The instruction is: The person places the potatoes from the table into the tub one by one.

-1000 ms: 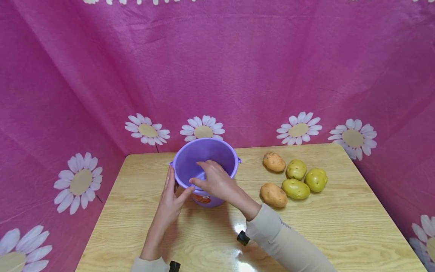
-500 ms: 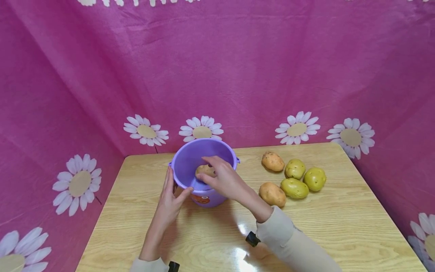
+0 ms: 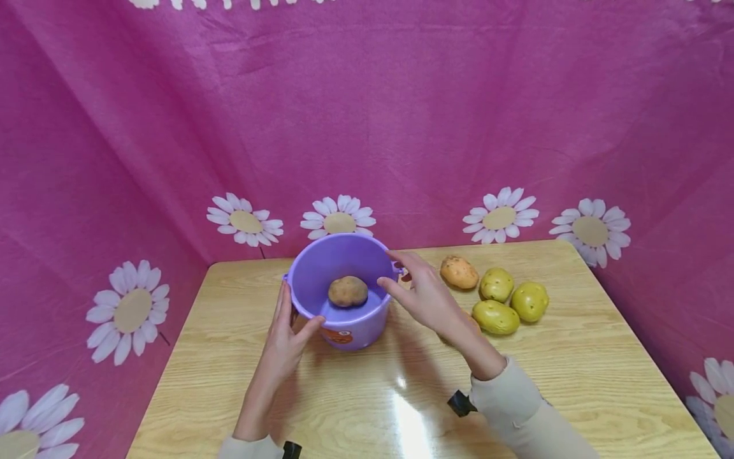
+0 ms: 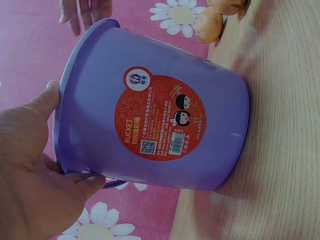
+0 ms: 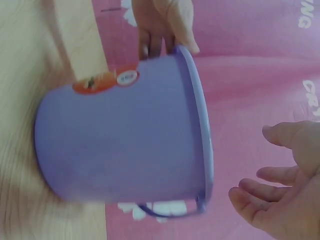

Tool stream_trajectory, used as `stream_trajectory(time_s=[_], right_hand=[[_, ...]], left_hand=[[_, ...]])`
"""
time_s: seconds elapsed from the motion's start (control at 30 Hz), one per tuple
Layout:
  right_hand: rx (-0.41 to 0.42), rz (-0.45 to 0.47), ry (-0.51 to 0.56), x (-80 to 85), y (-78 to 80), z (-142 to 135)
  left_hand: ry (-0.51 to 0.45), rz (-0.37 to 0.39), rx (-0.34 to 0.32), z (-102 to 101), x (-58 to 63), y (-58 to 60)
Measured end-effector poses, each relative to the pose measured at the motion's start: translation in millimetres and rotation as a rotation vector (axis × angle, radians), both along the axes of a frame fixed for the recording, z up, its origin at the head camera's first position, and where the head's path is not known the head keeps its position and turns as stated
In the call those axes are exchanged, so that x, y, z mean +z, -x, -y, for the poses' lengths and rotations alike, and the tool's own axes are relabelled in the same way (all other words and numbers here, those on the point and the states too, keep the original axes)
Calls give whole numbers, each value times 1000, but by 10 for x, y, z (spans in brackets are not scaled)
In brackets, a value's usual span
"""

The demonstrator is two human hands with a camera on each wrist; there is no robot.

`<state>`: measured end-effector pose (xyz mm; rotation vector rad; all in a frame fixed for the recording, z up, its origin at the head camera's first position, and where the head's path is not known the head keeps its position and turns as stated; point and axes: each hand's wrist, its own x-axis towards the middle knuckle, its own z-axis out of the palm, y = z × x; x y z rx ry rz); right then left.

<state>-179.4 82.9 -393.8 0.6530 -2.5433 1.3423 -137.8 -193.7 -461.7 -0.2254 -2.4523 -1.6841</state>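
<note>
A purple bucket (image 3: pixel 369 326) stands upright on the table, tilted a little in the head view's perspective. Inside it, at the bottom, lies one brown potato (image 3: pixel 348 291). My left hand (image 3: pixel 285 344) grips the bucket's left rim, thumb at the front edge and fingers along the outer side near the handle. In the left wrist view a red printed label (image 4: pixel 160 120) faces the camera. My right hand (image 3: pixel 427 296) hovers by the right rim with fingers spread and holds nothing; the right wrist view shows these fingers (image 5: pixel 267 191) apart from the rim.
Right of the bucket lie a tan potato (image 3: pixel 459 273) and three yellow-green potatoes (image 3: pixel 530 301) in a cluster. Another tan potato (image 3: pixel 473 321) is mostly hidden behind the right wrist. A pink flowered cloth (image 3: pixel 424 159) closes off the wooden table (image 3: pixel 590 376) at the back and sides.
My right hand has let go of the brown potato inside the bucket and risen out to the right. The left hand stays on the rim.
</note>
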Motion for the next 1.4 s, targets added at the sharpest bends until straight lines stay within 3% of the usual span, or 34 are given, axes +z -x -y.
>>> stream_trajectory(time_s=[0.27, 0.73, 1.4], right_hand=[[-104, 14, -28, -60, 10, -401], [-216, 35, -28, -175, -42, -1077], [-395, 54, -116, -410, -111, -1928]], left_hand=[[-7, -10, -8, 5, 5, -1], [-5, -10, -7, 7, 8, -7], [-8, -9, -12, -4, 6, -6]])
